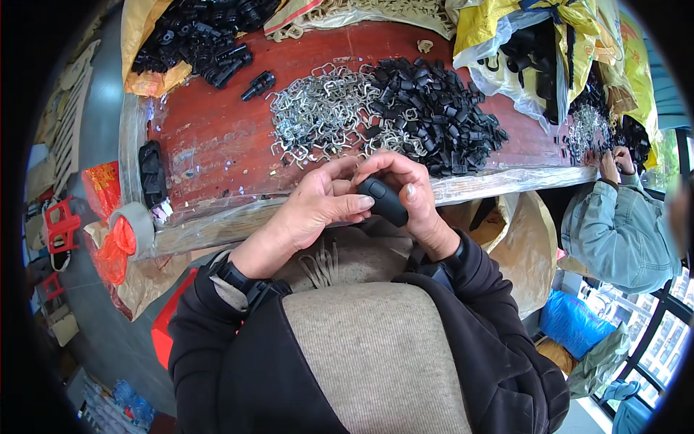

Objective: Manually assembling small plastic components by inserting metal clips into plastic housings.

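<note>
Just over the table's front edge, both my hands hold a black rounded plastic piece with an oval, button-like inset near one end. My left hand pinches its near-left side, the thumb tip pressed against it. Curled around its far and right sides are the fingers and thumb of my right hand. Whatever lies between the fingertips at its far end is hidden. Beyond my hands, a heap of bent silvery metal clips meets a pile of small black plastic pieces on the red table top.
Black plastic fittings spill from a yellow sack at the far left. A black part and a tape roll sit by the left edge. Yellow sacks stand far right. A co-worker's hands work at the right end.
</note>
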